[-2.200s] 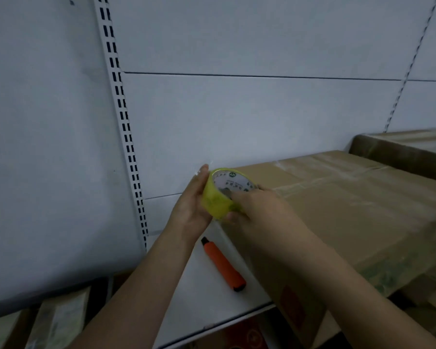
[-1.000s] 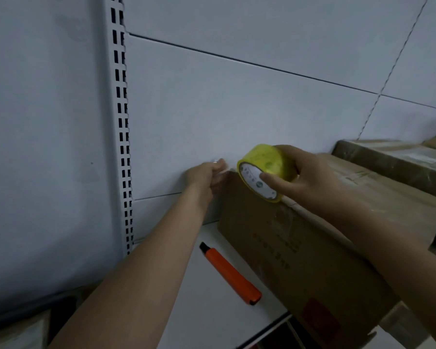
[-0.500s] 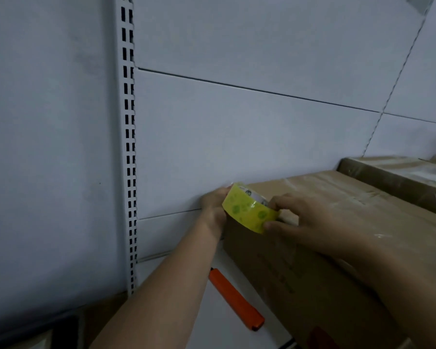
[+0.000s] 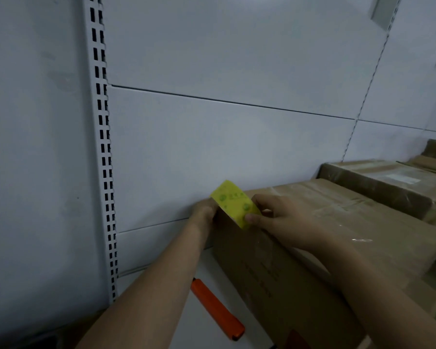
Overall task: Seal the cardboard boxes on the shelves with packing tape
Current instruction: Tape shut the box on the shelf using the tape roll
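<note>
Right hand gripping yellow tape roll, thumb and fingers curled round it, at top left rear corner of cardboard box. Left hand against same corner beside roll; grip hidden, cannot tell. Box on white shelf. Orange utility knife on shelf just left of box. More boxes behind at right.

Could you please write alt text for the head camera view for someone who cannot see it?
The right hand holds a yellow roll of packing tape at the far left corner of a brown cardboard box while the left hand presses there. An orange utility knife lies on the white shelf.
</note>
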